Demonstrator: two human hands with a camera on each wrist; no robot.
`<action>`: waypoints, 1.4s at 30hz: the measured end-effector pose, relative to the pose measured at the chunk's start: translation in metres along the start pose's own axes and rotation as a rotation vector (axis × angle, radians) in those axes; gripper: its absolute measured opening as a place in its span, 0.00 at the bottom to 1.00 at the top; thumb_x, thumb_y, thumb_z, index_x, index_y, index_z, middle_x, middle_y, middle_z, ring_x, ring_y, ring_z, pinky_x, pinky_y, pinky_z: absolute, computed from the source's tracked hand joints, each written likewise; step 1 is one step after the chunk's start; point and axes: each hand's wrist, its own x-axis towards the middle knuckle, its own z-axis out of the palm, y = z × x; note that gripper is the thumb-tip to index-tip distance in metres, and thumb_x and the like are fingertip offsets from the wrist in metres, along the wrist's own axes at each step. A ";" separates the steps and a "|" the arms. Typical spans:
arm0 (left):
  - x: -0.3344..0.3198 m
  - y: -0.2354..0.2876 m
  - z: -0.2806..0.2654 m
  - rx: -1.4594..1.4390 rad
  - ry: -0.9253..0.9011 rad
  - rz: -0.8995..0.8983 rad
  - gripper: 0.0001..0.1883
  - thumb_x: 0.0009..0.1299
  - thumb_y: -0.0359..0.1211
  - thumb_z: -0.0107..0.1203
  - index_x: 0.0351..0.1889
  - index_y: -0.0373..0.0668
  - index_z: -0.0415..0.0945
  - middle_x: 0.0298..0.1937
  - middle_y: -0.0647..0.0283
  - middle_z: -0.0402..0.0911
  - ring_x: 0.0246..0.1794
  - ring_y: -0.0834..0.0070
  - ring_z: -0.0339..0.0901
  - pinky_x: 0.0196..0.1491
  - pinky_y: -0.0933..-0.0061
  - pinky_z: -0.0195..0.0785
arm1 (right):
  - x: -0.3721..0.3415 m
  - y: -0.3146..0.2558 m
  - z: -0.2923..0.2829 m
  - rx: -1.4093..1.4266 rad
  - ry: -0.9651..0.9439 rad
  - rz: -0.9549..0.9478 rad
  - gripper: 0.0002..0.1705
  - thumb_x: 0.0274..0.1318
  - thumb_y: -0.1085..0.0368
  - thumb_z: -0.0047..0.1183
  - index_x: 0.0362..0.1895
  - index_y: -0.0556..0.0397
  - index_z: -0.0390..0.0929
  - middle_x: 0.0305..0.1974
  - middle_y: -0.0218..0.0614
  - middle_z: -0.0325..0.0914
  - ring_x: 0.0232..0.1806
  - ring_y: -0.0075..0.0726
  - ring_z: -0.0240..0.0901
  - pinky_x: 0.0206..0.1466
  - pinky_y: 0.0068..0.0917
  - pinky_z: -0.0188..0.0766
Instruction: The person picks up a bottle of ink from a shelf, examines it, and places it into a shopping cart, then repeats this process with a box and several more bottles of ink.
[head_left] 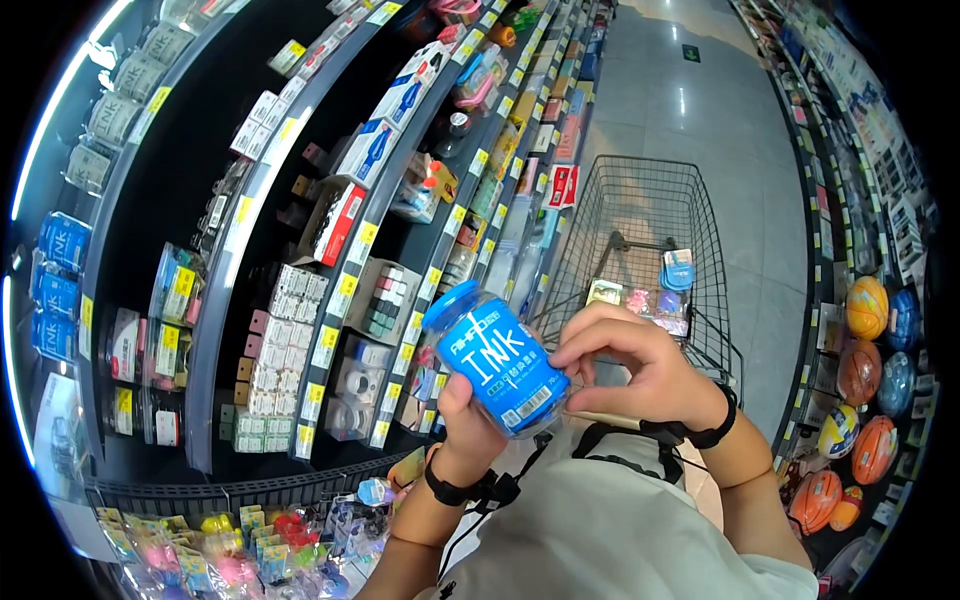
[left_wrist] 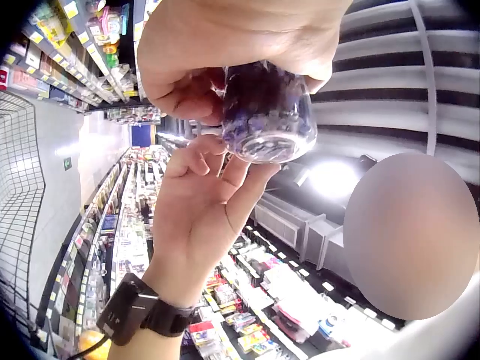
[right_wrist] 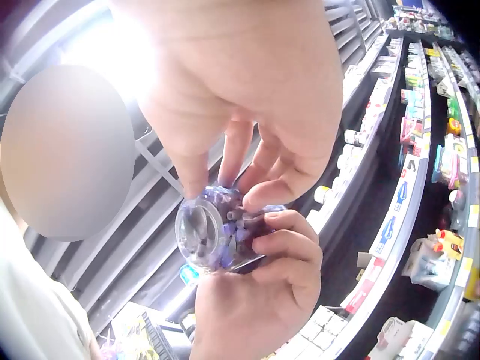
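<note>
Though aslant, one jar [head_left: 500, 362], two grips [head_left: 472, 428] [head_left: 650, 372].

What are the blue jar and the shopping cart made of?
The jar looks like clear, shiny plastic, since you can see through its base, though it might be glass. Its lid seems to be smooth blue plastic, because it is one even color. The shopping cart looks like dark metal wire: its sides are an open grid of thin bars.
</note>
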 end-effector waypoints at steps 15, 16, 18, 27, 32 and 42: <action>-0.002 -0.013 -0.008 -0.159 -0.038 -0.007 0.48 0.68 0.69 0.48 0.69 0.36 0.65 0.58 0.54 0.79 0.55 0.64 0.82 0.54 0.64 0.79 | 0.001 -0.001 0.000 -0.094 -0.055 0.013 0.18 0.49 0.68 0.76 0.46 0.52 0.87 0.47 0.31 0.80 0.45 0.26 0.75 0.42 0.23 0.71; -0.001 -0.013 -0.008 -0.159 -0.036 -0.008 0.48 0.68 0.69 0.47 0.69 0.36 0.65 0.58 0.54 0.79 0.55 0.64 0.82 0.55 0.64 0.79 | 0.002 0.000 0.000 -0.079 -0.052 0.014 0.18 0.49 0.68 0.76 0.46 0.52 0.87 0.47 0.31 0.80 0.45 0.26 0.75 0.42 0.23 0.70; -0.001 -0.013 -0.009 -0.175 -0.073 -0.006 0.48 0.68 0.70 0.47 0.69 0.36 0.65 0.58 0.54 0.79 0.55 0.64 0.81 0.54 0.64 0.78 | 0.003 0.001 -0.001 -0.093 -0.071 0.012 0.18 0.49 0.68 0.76 0.46 0.52 0.87 0.46 0.31 0.80 0.45 0.27 0.75 0.43 0.23 0.71; -0.011 -0.005 -0.009 -0.111 0.088 -0.041 0.49 0.66 0.72 0.45 0.65 0.35 0.67 0.50 0.53 0.78 0.47 0.67 0.79 0.47 0.67 0.75 | 0.015 0.010 0.006 -0.086 -0.137 0.029 0.17 0.49 0.67 0.76 0.44 0.51 0.86 0.47 0.32 0.81 0.48 0.30 0.76 0.44 0.25 0.72; -0.026 0.004 -0.028 -0.043 0.133 -0.029 0.49 0.65 0.68 0.54 0.68 0.35 0.65 0.53 0.54 0.78 0.52 0.66 0.79 0.53 0.65 0.75 | 0.025 0.025 0.015 -0.045 -0.197 0.044 0.19 0.52 0.66 0.74 0.48 0.52 0.84 0.48 0.35 0.81 0.48 0.32 0.77 0.49 0.28 0.74; -0.047 -0.006 -0.102 0.381 0.195 0.169 0.50 0.51 0.41 0.82 0.70 0.39 0.64 0.67 0.55 0.72 0.67 0.63 0.74 0.68 0.59 0.68 | 0.046 0.063 0.049 0.013 -0.165 0.168 0.30 0.53 0.65 0.74 0.58 0.51 0.76 0.57 0.37 0.76 0.58 0.35 0.74 0.57 0.31 0.74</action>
